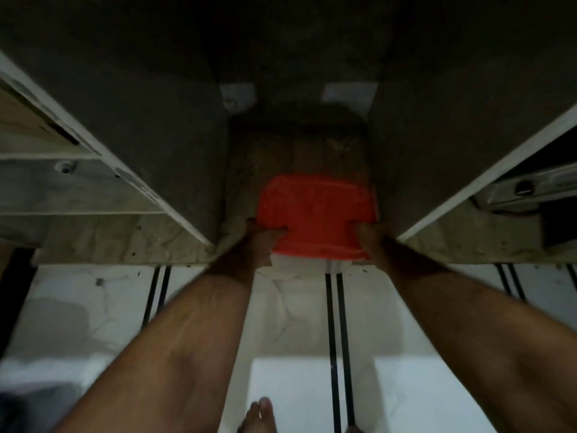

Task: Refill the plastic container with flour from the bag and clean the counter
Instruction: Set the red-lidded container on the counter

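A plastic container with a red-orange lid (317, 210) sits at the front edge of a low, dark cabinet compartment (299, 145), its pale body partly showing below the lid. My left hand (265, 237) grips its left side, thumb over the lid. My right hand (371, 239) grips its right side. Both arms reach down and forward. The picture is dim and blurred. No flour bag is in view.
Open cabinet doors (146, 195) stand to the left and right (468, 195) of the compartment. A concrete ledge (125, 245) runs along the front. Below is a white marble floor with black lines (337, 339). My bare foot (259, 414) shows at the bottom.
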`<state>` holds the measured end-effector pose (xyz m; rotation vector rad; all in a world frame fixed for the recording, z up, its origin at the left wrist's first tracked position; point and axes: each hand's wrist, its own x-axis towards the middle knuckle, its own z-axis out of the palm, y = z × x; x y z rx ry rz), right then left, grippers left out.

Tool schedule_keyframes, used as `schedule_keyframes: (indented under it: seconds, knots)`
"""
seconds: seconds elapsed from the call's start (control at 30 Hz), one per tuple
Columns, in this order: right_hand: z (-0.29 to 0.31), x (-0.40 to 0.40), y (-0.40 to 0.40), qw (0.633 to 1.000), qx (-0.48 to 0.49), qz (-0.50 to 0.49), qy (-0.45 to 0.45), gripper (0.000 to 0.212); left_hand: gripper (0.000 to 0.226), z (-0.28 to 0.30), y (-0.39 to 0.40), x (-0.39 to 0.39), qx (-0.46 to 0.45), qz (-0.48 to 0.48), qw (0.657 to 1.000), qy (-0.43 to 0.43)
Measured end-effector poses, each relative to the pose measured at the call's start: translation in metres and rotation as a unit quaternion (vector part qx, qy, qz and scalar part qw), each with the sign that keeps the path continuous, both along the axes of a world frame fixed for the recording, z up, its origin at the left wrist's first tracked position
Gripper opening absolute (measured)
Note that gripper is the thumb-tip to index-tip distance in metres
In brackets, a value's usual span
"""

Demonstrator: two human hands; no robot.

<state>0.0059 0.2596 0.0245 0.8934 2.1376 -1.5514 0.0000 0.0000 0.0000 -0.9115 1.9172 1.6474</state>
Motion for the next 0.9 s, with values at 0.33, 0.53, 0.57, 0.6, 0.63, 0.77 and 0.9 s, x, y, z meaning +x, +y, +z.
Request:
schedule_keyframes:
  seconds: [0.33,0.53,0.57,0.6,0.63,0.77,0.9]
  knots:
    - [0.218,0.155,0.002,0.995,0.050,0.001,-0.083,0.100,0.069,0.235,-0.026,0.184,0.048,0.044,0.997,-0.030]
    - [0.415,0.210,0.003,0.997,-0.010,0.015,-0.076,0.082,0.090,0.438,-0.063,0.247,0.054,-0.043,0.997,-0.046]
    - [0.444,0.213,0.005,0.998,-0.010,0.017,-0.064,0.079,0.085,0.470,-0.068,0.253,0.056,-0.054,0.996,-0.031]
    - [0.474,0.214,0.006,0.999,-0.014,0.021,-0.047,0.077,0.081,0.499,-0.073,0.256,0.063,-0.068,0.996,-0.022]
    - [0.502,0.215,0.007,0.999,-0.014,0.024,-0.029,0.075,0.079,0.534,-0.071,0.257,0.065,-0.075,0.995,-0.009]
    - [0.594,0.214,0.015,0.998,0.022,0.017,0.051,0.068,0.045,0.645,-0.069,0.244,0.061,-0.114,0.990,0.057]
    - [0.671,0.187,0.030,0.991,0.041,0.014,0.129,0.068,0.064,0.725,-0.065,0.200,0.051,-0.124,0.980,0.146]
